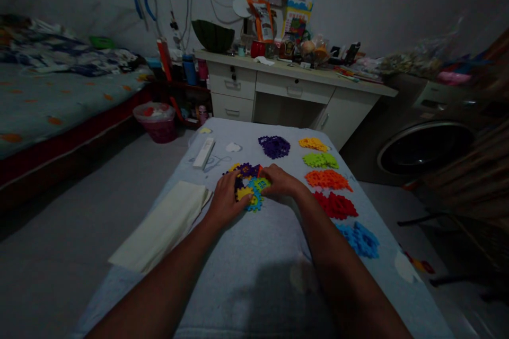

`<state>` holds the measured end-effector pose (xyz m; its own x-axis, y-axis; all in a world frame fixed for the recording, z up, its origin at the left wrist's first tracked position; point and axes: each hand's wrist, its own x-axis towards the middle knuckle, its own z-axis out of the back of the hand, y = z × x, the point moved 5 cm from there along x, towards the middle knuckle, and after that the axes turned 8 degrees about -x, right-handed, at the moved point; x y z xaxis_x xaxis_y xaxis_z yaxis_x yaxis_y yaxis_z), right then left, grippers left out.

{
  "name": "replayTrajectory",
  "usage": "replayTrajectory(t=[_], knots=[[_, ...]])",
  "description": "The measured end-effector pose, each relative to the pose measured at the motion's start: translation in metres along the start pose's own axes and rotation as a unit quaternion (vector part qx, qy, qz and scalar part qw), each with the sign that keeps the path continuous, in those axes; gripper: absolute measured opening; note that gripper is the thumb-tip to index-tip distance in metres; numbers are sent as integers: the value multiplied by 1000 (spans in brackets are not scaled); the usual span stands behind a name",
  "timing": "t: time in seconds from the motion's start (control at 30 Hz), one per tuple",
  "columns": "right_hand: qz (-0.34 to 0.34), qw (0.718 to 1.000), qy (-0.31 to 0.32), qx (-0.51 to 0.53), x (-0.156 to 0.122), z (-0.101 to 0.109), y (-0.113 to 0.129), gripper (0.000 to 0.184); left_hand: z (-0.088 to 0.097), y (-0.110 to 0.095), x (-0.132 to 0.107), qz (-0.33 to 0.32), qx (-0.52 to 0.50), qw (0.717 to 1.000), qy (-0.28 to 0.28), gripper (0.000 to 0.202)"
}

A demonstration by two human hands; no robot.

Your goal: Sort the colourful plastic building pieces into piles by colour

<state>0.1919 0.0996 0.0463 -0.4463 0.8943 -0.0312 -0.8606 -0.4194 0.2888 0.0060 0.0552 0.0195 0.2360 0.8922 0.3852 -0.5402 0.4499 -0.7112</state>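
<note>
In the head view, a cluster of joined toy gear blocks in purple, yellow, green and blue sits between my hands over the cloth-covered table. My left hand is closed on its left side, thumb lying against a yellow gear. From the right, my right hand grips the edge by the green piece, its fingertips beside a small orange-red piece. Sorted piles of loose gear blocks lie around: purple beyond the hands, then yellow, green, orange, red and blue along the right.
A folded cream paper or cloth piece lies at the table's left edge, with a white oblong box farther back. Behind the table stands a cluttered white desk. A bed is at left, a washing machine at right.
</note>
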Motion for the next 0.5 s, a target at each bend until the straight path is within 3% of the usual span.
replayTrajectory(t=[0.17,0.37,0.5], knots=[[8,1000,3,-6,-6,6,4,49,0,0,1,2,5,1000,0,69],[-3,999,22,30,-6,21,5,18,0,0,1,6,10,1000,6,69],[-33,999,-30,19,-6,35,-9,17,0,1,1,7,16,1000,13,70]])
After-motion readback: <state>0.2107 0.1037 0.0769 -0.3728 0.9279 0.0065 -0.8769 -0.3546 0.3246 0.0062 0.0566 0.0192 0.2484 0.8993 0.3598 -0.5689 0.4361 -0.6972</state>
